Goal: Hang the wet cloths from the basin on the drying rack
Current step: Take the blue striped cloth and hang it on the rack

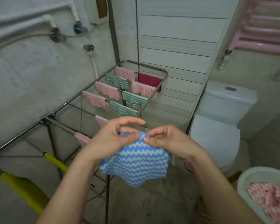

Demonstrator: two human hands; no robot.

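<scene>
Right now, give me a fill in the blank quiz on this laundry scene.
1. The left hand and right hand pinch a cloth striped white and ____.
2. The striped cloths on the drying rack are pink or ____.
3. Unhung cloths wait in the ____ at lower right.
4. Beside the rack stands a white ____.
Missing: blue; green; basin; toilet.

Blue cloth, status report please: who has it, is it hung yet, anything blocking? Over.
Left hand and right hand pinch blue cloth at top edge. Cloth held before drying rack, not hung yet. Far rungs carry hung cloths; pink cloths left in basin.
</scene>
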